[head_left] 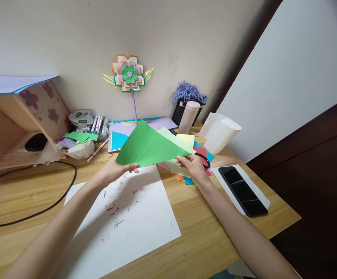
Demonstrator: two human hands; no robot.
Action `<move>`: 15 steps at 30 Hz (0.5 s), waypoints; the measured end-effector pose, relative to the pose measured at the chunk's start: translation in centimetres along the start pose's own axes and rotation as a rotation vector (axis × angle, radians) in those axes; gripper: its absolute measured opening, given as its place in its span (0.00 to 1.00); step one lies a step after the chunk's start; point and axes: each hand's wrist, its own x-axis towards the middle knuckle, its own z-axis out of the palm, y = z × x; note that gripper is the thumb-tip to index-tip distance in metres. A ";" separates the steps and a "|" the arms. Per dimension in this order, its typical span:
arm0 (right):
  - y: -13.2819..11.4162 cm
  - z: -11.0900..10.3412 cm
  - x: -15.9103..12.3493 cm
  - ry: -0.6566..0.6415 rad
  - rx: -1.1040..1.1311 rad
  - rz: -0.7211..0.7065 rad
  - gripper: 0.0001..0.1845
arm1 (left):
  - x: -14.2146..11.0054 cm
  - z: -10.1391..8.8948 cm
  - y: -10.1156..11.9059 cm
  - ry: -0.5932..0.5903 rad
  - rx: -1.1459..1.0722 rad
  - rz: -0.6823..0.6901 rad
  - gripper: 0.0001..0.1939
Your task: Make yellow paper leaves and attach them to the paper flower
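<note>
A sheet of green paper (149, 147) is held up above the desk between my two hands, its far corner pointing toward the wall. My left hand (122, 167) grips its left near corner, thumb on top. At the right corner, my right hand (191, 162) pinches the paper between thumb and fingers. Beneath lies a large white sheet (145, 217) with coloured marks on it. Behind my right hand are cut coloured paper pieces (187, 140) and scissors with a black handle (206, 159), partly hidden.
A black phone (242, 192) lies at the right. Behind stand a paper roll (222, 135), a pale cylinder (188, 116), purple yarn (189, 92) and a paper flower (129, 75). Markers (98, 124), a decorated box (40, 108) and a black cable (72, 182) are at the left.
</note>
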 end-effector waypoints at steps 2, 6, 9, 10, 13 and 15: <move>0.1 -0.5 0.4 0.002 -0.009 -0.033 0.12 | 0.1 -0.7 0.0 0.012 0.010 0.026 0.13; 0.4 -1.2 1.1 0.009 -0.019 -0.058 0.12 | 0.4 -2.0 -0.4 0.040 -0.015 0.065 0.14; 0.5 -1.7 1.5 0.037 -0.017 -0.056 0.11 | 0.5 -3.1 -0.8 0.041 0.039 0.053 0.15; 0.4 -1.8 1.6 0.046 -0.016 -0.056 0.12 | 0.4 -3.5 -0.9 0.029 0.062 0.051 0.15; 0.2 -2.0 1.6 0.020 -0.012 -0.034 0.13 | 0.1 -4.2 -1.1 -0.106 0.106 0.030 0.14; 0.0 -1.6 1.2 -0.100 0.006 0.018 0.17 | 0.0 -4.3 -1.2 -0.253 0.131 -0.003 0.13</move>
